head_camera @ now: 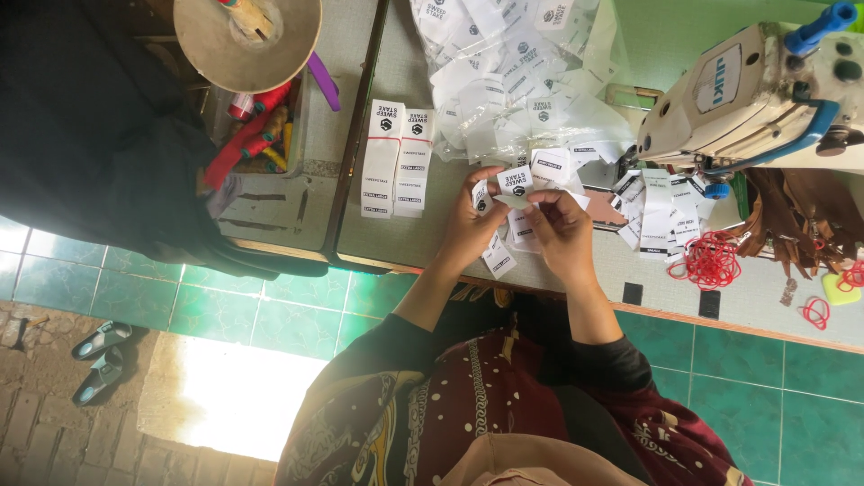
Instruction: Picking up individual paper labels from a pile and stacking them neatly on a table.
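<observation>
while in both hands [517,225]: white label [515,183]

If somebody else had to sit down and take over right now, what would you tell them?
Left hand: holds small white labels between fingers and thumb, above the table edge.
Right hand: pinches the same little bunch of labels from the other side.
Two neat label stacks lie to the left on the table.
A clear bag of loose labels sits behind the hands; more labels are scattered by the sewing machine.
Red cord lies to the right.
Done: two stacks laid out. Left: many loose labels remain unsorted.
</observation>
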